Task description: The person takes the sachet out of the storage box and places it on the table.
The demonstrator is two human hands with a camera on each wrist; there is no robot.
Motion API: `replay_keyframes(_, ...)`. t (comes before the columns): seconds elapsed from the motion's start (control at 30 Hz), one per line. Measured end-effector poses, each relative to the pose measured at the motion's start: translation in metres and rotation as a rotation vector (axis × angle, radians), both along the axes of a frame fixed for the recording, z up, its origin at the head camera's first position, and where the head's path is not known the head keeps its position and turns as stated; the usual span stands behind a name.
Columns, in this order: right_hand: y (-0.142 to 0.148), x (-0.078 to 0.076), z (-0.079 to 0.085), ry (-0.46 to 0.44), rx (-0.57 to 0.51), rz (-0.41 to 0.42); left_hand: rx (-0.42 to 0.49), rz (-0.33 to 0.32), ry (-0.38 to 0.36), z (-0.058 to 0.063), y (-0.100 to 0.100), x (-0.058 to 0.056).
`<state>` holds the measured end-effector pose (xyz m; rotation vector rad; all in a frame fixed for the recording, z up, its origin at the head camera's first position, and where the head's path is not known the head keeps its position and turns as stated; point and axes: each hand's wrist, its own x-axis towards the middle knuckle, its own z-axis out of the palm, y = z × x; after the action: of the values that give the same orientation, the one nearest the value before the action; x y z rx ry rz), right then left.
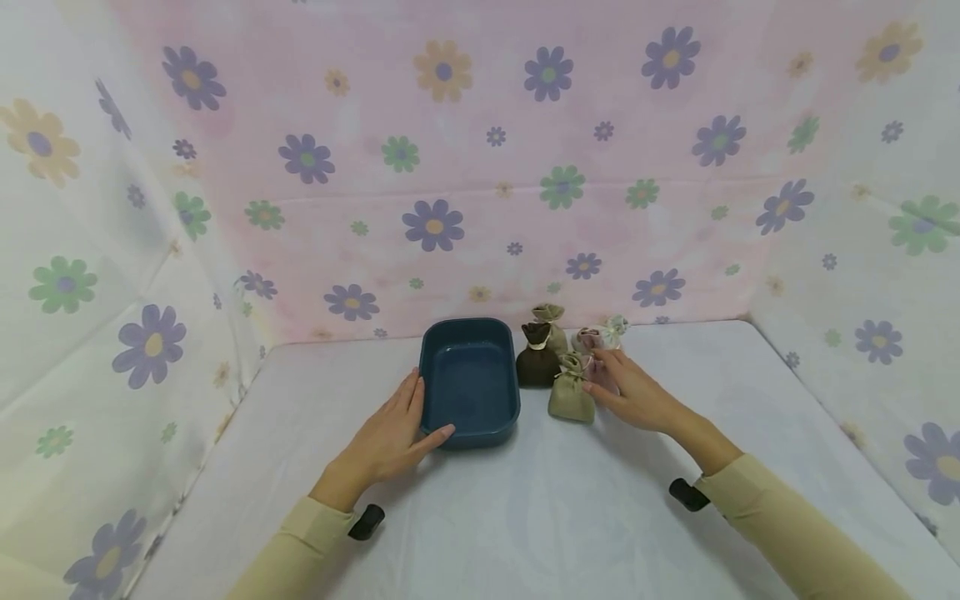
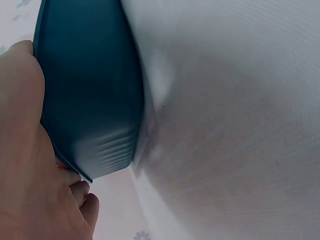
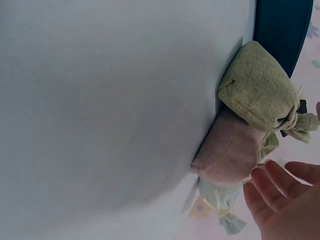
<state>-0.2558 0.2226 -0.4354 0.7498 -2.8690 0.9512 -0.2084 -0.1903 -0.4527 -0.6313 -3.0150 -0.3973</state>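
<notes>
My left hand [image 1: 386, 429] rests on a dark blue rectangular baking dish [image 1: 480, 439], its straight fingers along the left side and its thumb over the near left corner of the rim. In the left wrist view, some fingertips bend beside the dish wall [image 2: 90, 75]. To the right of the dish stand several small tied cloth pouches. My right hand [image 1: 637, 396] is at them with fingers spread, close to a pink pouch [image 3: 227, 150] and a light green pouch [image 3: 257, 85]. A dark brown pouch [image 1: 537, 367] and another green one [image 1: 557, 339] stand behind, with a pale pouch [image 1: 617, 325] farther right.
A white cloth covers the table [image 1: 525, 533]. Behind it rises a pink flowered backdrop [image 1: 480, 208], with pale flowered sheets on the left [image 1: 90, 233] and right [image 1: 862, 275]. Each wrist wears a black camera mount [image 1: 367, 522].
</notes>
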Motion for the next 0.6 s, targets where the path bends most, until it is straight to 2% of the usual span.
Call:
replay_keyframes(0.27, -0.009, -0.007, -0.002, 0.046, -0.144, -0.029, -0.007, -0.014, -0.017, 0.001, 0.000, -0.001)
replay_keyframes(0.6, -0.017, -0.016, -0.003, -0.051, -0.157, -0.092, -0.027, -0.010, -0.001, 0.001, -0.001, -0.001)
